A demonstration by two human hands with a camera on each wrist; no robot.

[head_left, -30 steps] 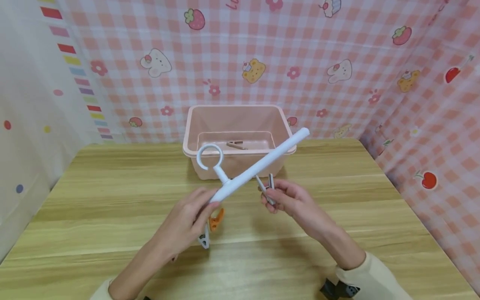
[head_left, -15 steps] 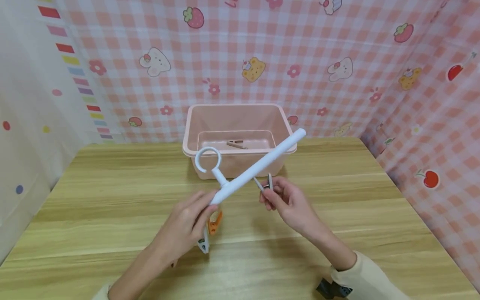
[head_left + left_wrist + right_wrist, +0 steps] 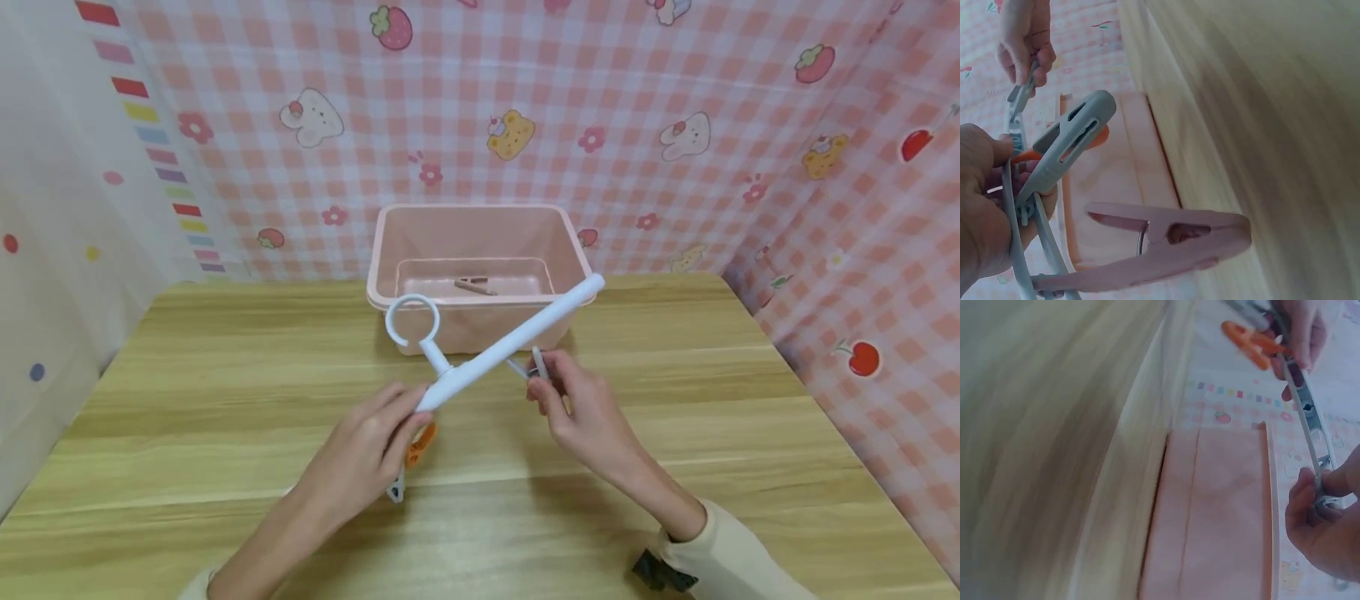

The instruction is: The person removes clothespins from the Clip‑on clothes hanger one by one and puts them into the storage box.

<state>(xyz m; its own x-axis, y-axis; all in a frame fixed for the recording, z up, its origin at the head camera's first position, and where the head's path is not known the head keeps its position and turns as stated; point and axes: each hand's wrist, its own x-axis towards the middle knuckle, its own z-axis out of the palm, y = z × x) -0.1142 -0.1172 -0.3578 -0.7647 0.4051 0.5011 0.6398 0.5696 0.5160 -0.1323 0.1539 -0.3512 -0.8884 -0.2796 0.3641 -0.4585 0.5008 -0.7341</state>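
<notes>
- Cloth of white fabric with coloured dots and a column of bright bars (image 3: 67,192) hangs at the far left.
- Pale yellow wood-grain table (image 3: 195,400) spreads beneath both arms.
- Left hand (image 3: 363,442): grasping a white plastic clothes hanger (image 3: 510,342) near its middle, thumb and fingers round the bar. The hanger is held up over the table, aslant, its far end higher and to the right.
- Dusty-pink plastic clip (image 3: 1147,253): seen in the left wrist view, clamped on the hanger.
- Grey plastic clip (image 3: 396,487) and bright orange plastic clip (image 3: 420,446): just below the left hand.
- C-shaped white hook (image 3: 435,357): rises from the bar, in front of the bin.
- Pale pink rectangular plastic bin (image 3: 465,327): behind the hanger, with a brown clip (image 3: 474,287) lying inside.
- Right hand (image 3: 588,412): pinching a light grey clip (image 3: 539,360) at the bar's underside; whether that clip bites the bar, I cannot tell.
- Black object (image 3: 662,573): beside the beige right sleeve (image 3: 731,550).
- Pink-and-white checked cloth with cherries (image 3: 862,275): far right.
</notes>
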